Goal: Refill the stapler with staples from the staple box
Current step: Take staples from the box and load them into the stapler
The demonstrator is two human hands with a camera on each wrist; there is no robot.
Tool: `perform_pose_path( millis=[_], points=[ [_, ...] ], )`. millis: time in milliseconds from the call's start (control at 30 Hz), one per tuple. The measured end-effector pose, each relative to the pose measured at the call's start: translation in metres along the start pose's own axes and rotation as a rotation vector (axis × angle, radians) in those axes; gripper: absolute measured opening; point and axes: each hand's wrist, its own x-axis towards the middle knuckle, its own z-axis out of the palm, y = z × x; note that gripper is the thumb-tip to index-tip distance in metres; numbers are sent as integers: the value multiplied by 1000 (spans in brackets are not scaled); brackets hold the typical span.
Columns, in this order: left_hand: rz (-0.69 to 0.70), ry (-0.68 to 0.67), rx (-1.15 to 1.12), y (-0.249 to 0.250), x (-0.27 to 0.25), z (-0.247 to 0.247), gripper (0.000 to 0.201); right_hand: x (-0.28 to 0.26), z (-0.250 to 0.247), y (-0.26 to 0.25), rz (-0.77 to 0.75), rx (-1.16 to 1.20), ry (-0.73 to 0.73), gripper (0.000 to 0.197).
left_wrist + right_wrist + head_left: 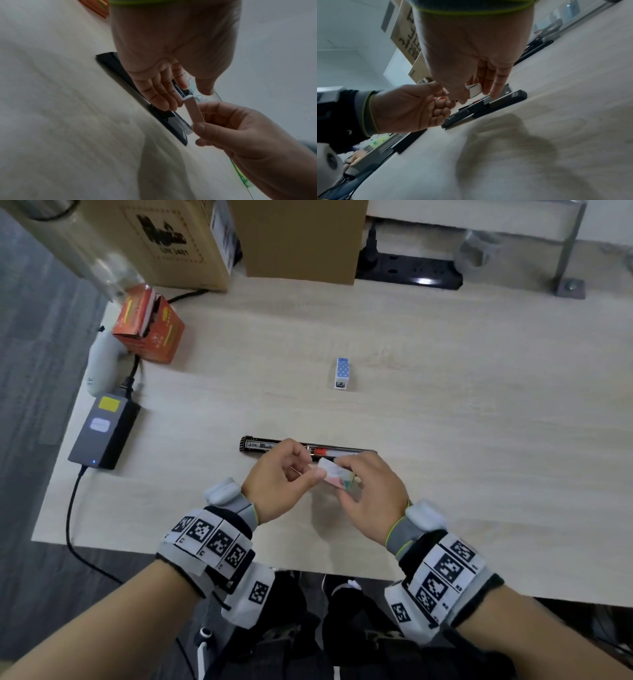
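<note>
A black stapler point(260, 445) point(111, 63) point(505, 98) lies opened flat on the pale wooden table point(462, 405), its red pusher point(322, 452) showing in the channel. Just in front of it and above the tabletop, both hands hold a small white-and-pink staple box point(337, 474) point(195, 109) point(474, 90). My right hand point(344, 479) point(202, 117) point(476, 96) grips the box's body between thumb and fingers. My left hand point(310, 470) point(190, 96) pinches its near end, where a white flap sticks up. The box's contents are hidden.
A small blue dotted box point(342, 373) stands upright behind the stapler. At the left edge sit an orange carton point(150, 326), a white device point(102, 364) and a grey power adapter point(102, 433) with its cable. Cardboard boxes point(164, 237) and a power strip point(411, 272) line the back.
</note>
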Motion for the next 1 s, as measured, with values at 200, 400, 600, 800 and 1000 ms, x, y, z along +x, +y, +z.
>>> perform_pose_path(
  millis=[200, 400, 600, 800, 1000],
  points=[
    [-119, 59, -158, -4, -9, 7, 13, -2, 8, -4, -53, 21, -14, 36],
    [-225, 177, -235, -15, -19, 8, 12, -3, 12, 2, -4, 34, -92, 39],
    [-301, 198, -328, -21, -20, 6, 15, -2, 11, 5, 18, 28, -112, 34],
    [-321, 233, -285, -25, -15, -2, 19, 3, 9, 6, 36, 27, -101, 28],
    [-307, 227, -173, -32, -17, -6, 16, 7, 16, 8, 66, -19, -161, 25]
  ],
)
